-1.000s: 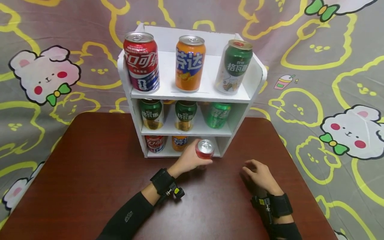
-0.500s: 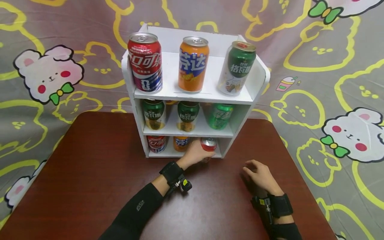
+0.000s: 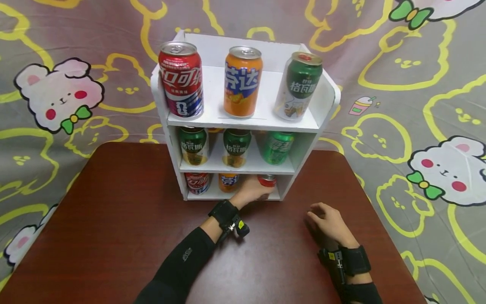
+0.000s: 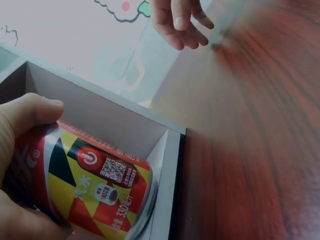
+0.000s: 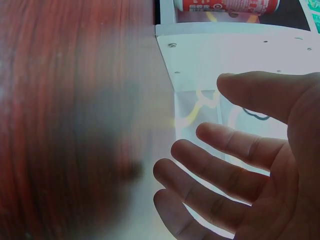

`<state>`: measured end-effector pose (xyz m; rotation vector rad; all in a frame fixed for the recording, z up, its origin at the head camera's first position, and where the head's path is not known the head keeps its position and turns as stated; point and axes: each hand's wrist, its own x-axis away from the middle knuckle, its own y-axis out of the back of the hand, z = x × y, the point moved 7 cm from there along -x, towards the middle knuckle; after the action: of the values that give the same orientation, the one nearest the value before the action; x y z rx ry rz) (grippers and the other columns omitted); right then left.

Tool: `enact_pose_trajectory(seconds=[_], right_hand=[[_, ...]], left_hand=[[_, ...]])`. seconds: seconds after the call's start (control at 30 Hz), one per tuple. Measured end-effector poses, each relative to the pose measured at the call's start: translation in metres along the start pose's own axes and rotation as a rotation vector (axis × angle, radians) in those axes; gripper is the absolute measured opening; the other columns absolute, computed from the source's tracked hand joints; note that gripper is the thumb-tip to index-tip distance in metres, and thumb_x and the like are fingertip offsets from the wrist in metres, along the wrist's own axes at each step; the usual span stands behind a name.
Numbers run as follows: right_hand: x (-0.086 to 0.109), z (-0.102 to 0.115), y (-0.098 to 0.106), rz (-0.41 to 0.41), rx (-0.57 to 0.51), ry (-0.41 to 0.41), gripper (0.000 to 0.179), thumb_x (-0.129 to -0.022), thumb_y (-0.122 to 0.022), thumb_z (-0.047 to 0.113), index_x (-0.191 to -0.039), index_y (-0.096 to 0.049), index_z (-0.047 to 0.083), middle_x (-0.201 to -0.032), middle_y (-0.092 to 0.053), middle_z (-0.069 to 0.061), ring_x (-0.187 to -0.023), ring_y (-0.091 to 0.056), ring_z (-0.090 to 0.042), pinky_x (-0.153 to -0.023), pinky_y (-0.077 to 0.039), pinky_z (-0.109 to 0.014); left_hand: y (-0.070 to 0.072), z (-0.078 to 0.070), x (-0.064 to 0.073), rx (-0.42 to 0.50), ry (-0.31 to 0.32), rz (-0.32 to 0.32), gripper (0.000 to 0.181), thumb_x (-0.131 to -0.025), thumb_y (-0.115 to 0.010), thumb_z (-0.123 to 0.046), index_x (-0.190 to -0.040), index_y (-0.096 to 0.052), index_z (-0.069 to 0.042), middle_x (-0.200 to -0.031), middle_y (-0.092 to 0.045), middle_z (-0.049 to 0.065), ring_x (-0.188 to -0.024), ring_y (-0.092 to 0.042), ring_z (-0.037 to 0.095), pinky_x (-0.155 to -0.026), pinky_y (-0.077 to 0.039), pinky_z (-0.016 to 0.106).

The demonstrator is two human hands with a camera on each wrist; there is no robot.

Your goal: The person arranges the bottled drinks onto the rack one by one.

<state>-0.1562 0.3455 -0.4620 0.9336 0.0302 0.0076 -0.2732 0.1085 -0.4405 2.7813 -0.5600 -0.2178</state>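
Observation:
My left hand (image 3: 248,190) reaches into the right end of the bottom shelf and grips a red soda can (image 3: 268,181). In the left wrist view, thumb and fingers wrap the can's upper part, and its red, yellow and black printed side (image 4: 100,185) faces the camera. The can's base is right at the shelf's floor, inside the side wall. My right hand (image 3: 331,223) hovers low by the table, right of the shelf, its fingers loosely bent around nothing. The right wrist view shows this palm and its spread fingers (image 5: 220,170) beside the shelf's outer wall.
A white three-tier shelf (image 3: 235,170) stands on the dark red-brown table (image 3: 125,228). On top are a red cola can (image 3: 181,80), an orange can (image 3: 243,82) and a green-white can (image 3: 299,86). Three green cans fill the middle tier; a cola (image 3: 197,183) and an orange can (image 3: 228,181) stand below.
My left hand has carried the red soda can from in front of the shelf backward and slightly right, into the bottom tier. The right hand has stayed in place.

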Motion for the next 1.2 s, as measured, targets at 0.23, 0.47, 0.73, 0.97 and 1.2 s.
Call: enact_pose_trajectory(seconds=[0.23, 0.47, 0.73, 0.97, 1.2], right_hand=[[0.001, -0.001, 0.000, -0.001, -0.007, -0.002, 0.037, -0.093, -0.061, 0.027, -0.119, -0.059, 0.001, -0.113, -0.062, -0.016, -0.098, -0.063, -0.033, -0.079, -0.052, -0.046], [0.001, 0.001, -0.001, 0.004, -0.015, 0.002, 0.035, -0.093, -0.062, 0.025, -0.119, -0.059, 0.001, -0.113, -0.062, -0.016, -0.099, -0.062, -0.033, -0.079, -0.052, -0.045], [0.001, 0.001, -0.001, -0.001, -0.001, 0.000, 0.035, -0.093, -0.062, 0.024, -0.118, -0.059, 0.001, -0.111, -0.062, -0.016, -0.098, -0.063, -0.033, -0.079, -0.052, -0.045], [0.000, 0.001, 0.000, 0.001, 0.000, 0.005, 0.034, -0.093, -0.062, 0.024, -0.118, -0.059, 0.001, -0.112, -0.062, -0.016, -0.099, -0.063, -0.034, -0.079, -0.052, -0.045], [0.000, 0.000, -0.001, 0.001, 0.003, 0.003, 0.034, -0.093, -0.062, 0.023, -0.118, -0.059, 0.001, -0.111, -0.062, -0.015, -0.099, -0.062, -0.033, -0.079, -0.052, -0.045]], left_hand=[[-0.006, 0.006, -0.006, 0.013, 0.116, 0.067, 0.052, -0.073, -0.079, -0.027, -0.111, -0.057, 0.001, -0.095, -0.062, 0.006, -0.079, -0.058, 0.016, -0.068, -0.049, 0.025], [-0.007, 0.007, -0.006, 0.055, 0.052, 0.073, 0.066, -0.073, -0.081, -0.029, -0.126, -0.051, -0.005, -0.110, -0.061, 0.006, -0.098, -0.058, 0.019, -0.083, -0.047, 0.029], [-0.012, 0.013, -0.006, -0.006, -0.113, 0.039, 0.082, -0.069, -0.080, -0.002, -0.137, -0.035, -0.002, -0.122, -0.055, 0.010, -0.111, -0.053, 0.022, -0.096, -0.040, 0.029], [-0.013, 0.014, -0.007, -0.019, -0.114, 0.042, 0.076, -0.070, -0.078, -0.001, -0.135, -0.038, -0.001, -0.119, -0.057, 0.010, -0.107, -0.054, 0.022, -0.093, -0.042, 0.028], [-0.011, 0.016, -0.008, -0.159, -0.075, 0.017, 0.077, -0.069, -0.082, -0.013, -0.134, -0.041, -0.002, -0.118, -0.058, 0.009, -0.109, -0.055, 0.022, -0.095, -0.042, 0.030]])
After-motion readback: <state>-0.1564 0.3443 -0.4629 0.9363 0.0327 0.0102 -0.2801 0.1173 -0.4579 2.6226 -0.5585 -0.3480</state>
